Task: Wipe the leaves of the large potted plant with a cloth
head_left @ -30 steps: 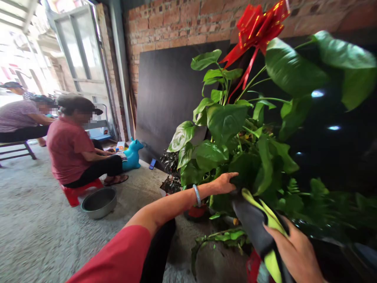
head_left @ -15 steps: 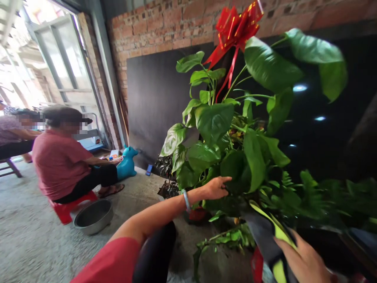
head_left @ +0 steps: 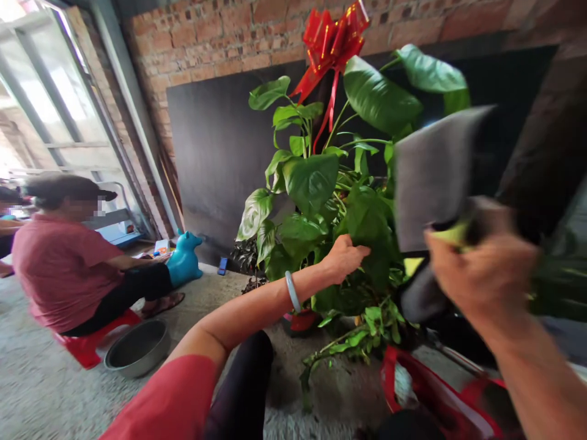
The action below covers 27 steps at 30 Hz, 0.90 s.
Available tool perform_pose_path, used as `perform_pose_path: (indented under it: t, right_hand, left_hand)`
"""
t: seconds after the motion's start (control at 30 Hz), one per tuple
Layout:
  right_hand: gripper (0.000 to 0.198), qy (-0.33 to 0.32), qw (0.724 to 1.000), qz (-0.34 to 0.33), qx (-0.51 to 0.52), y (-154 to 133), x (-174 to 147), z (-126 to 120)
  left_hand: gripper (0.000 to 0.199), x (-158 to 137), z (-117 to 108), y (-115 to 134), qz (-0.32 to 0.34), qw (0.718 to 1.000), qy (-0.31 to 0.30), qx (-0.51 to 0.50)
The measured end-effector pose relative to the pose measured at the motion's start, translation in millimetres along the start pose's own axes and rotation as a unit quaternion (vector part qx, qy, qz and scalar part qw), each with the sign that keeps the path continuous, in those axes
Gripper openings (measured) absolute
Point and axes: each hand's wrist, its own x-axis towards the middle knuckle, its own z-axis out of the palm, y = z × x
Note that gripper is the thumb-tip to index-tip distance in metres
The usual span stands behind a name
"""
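A tall potted plant with broad green leaves stands before me, a shiny red bow at its top. My left hand, a pale bangle on its wrist, reaches into the foliage. Its fingers are curled at the lower edge of a large leaf and appear to pinch it; the contact is partly hidden. At the right, my right hand is closed around a grey and yellow-green cloth. The cloth is raised beside the leaves and blurred by motion.
A person in a pink shirt sits on a red stool near a grey basin. A blue animal figure stands by a dark panel. A red bag lies low at the right, near trailing green stems.
My right hand has lifted the cloth from low at the right to beside the leaves. My left hand's pointing finger has curled in at the leaf. The view has swung right.
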Motion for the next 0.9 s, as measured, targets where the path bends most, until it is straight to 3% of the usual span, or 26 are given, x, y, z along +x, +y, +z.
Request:
perform_pose_path:
  t: [0.1,0.17,0.2,0.27,0.33,0.37,0.4,0.47,0.53,0.57,0.6,0.67,0.77,0.83,0.9]
  right_hand:
    - [0.05,-0.181,0.981,-0.007,-0.067,2,4,12]
    - [0.049,-0.221,0.967,0.05,-0.118,14,7,2]
    - [0.05,-0.184,0.971,0.085,-0.13,17,9,-6]
    - [0.056,-0.041,0.987,0.112,-0.107,14,16,-21]
    - [0.06,0.057,0.995,0.058,-0.056,-1,19,-21]
    - [0.058,0.052,0.998,0.013,-0.038,-9,17,-15]
    - [0.054,0.003,0.999,-0.029,-0.033,-15,12,-5]
    - [0.049,-0.165,0.982,-0.073,-0.046,-16,-7,16]
    - [0.048,-0.298,0.951,-0.04,-0.076,0,-28,26]
    - [0.047,-0.321,0.943,-0.004,-0.09,12,-35,26]
    - [0.046,-0.307,0.945,0.037,-0.105,25,-37,21]
    - [0.05,-0.198,0.968,0.1,-0.121,42,-28,6]
    - [0.058,-0.006,0.99,0.095,-0.099,40,2,-2]
    - [0.056,-0.009,0.996,0.04,-0.086,27,11,16]
    - [0.049,-0.125,0.989,-0.012,-0.083,17,-1,47]
  left_hand:
    - [0.011,-5,-9,-18,-0.064,0.997,0.024,-0.017]
    - [0.009,-12,-20,-25,-0.067,0.997,0.018,-0.019]
    - [0.009,-15,-23,-26,-0.065,0.998,0.015,-0.016]
    - [0.011,-19,-24,-25,-0.057,0.998,0.009,-0.007]
    - [0.011,-20,-19,-23,-0.048,0.999,0.003,-0.001]
    - [0.012,-21,-16,-23,-0.044,0.999,0.003,0.004]
    - [0.012,-21,-14,-23,-0.046,0.999,0.003,0.012]
    - [0.015,-20,-13,-29,-0.06,0.997,0.008,0.047]
    - [0.019,-19,-16,-38,-0.069,0.993,0.017,0.098]
    - [0.021,-17,-19,-43,-0.064,0.991,0.019,0.12]
    - [0.023,-16,-20,-48,-0.053,0.989,0.02,0.136]
    - [0.027,-11,-22,-57,-0.033,0.986,0.015,0.162]
    - [0.036,-6,-16,-63,-0.024,0.975,0.008,0.22]
    - [0.04,-3,-12,-65,-0.026,0.967,0.007,0.254]
    - [0.038,-1,-12,-68,-0.02,0.964,0.008,0.263]
